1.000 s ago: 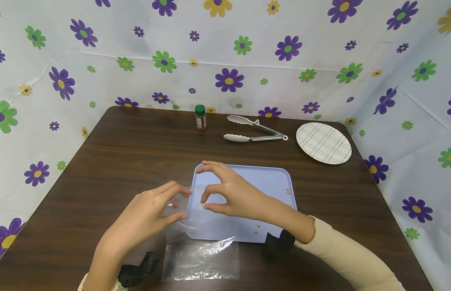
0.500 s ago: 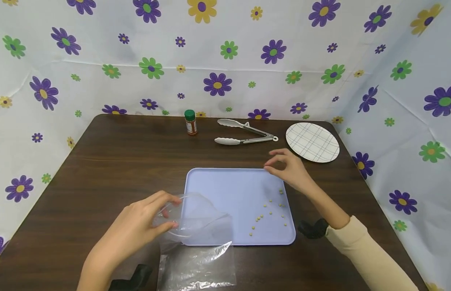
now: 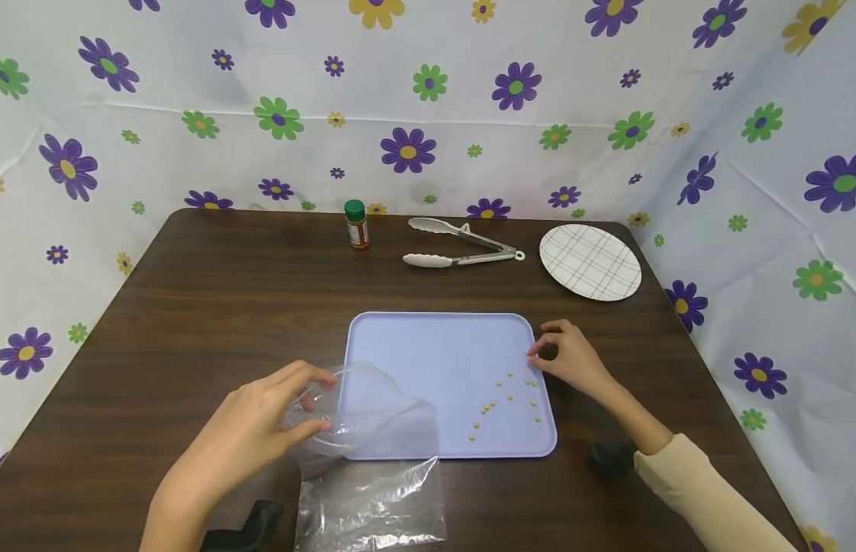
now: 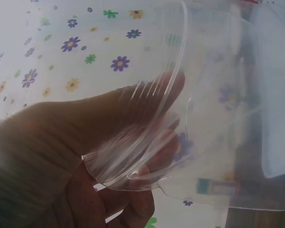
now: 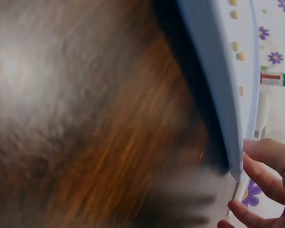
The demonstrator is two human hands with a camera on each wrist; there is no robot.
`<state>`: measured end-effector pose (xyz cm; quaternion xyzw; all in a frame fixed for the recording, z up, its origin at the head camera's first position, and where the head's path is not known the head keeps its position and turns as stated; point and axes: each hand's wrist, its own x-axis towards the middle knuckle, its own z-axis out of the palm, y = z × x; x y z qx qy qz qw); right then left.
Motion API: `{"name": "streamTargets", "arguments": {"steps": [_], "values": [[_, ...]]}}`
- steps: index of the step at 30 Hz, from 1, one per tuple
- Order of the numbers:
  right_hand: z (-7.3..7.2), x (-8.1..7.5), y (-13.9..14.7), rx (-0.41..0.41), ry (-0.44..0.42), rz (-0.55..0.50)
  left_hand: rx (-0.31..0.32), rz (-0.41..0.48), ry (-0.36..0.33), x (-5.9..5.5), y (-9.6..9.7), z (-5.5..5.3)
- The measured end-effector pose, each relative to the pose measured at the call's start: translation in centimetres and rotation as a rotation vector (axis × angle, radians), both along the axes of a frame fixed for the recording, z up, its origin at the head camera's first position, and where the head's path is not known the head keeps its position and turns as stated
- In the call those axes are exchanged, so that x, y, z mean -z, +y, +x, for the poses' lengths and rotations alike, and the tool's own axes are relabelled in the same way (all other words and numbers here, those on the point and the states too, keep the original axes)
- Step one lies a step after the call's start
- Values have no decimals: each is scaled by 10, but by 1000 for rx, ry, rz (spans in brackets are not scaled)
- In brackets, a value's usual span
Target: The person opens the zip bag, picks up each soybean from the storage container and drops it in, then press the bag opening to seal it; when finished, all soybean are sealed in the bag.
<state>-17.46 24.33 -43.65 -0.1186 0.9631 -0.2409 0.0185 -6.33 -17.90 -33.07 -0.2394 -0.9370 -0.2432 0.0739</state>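
My left hand [image 3: 251,429] holds the open mouth of a clear plastic bag [image 3: 373,491] in the head view, thumb and fingers curled at its rim. The left wrist view shows this clear film [image 4: 204,114] draped over the fingers. The bag overlaps the front left of a pale blue tray [image 3: 428,337], where several small, round, yellowish bean-like pieces [image 3: 486,408] lie on the right half. My right hand [image 3: 569,356] is at the tray's right rim, thumb and forefinger tips close together. In the right wrist view, the tray rim [image 5: 218,80] hides their tips, so any piece between them cannot be seen.
Behind the tray, a green-capped spice jar [image 3: 357,225], white-tipped tongs [image 3: 462,245] spread wide and a checked plate [image 3: 590,262] stand along the back of the dark wooden table [image 3: 248,291]. A flowered cloth [image 3: 297,92] hangs behind and on both sides.
My right hand has left the bag's mouth, where it pinched a small yellowish piece, and moved right to the tray's far rim, then slightly down. The left hand still holds the bag.
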Motion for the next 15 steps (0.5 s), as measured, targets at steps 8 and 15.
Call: {"name": "streamTargets", "arguments": {"steps": [8, 15], "values": [[1, 1, -8, -27, 94, 123, -1, 11, 37, 0, -1, 1], [0, -6, -15, -44, 116, 89, -4, -1, 9, -1, 0, 0]]}}
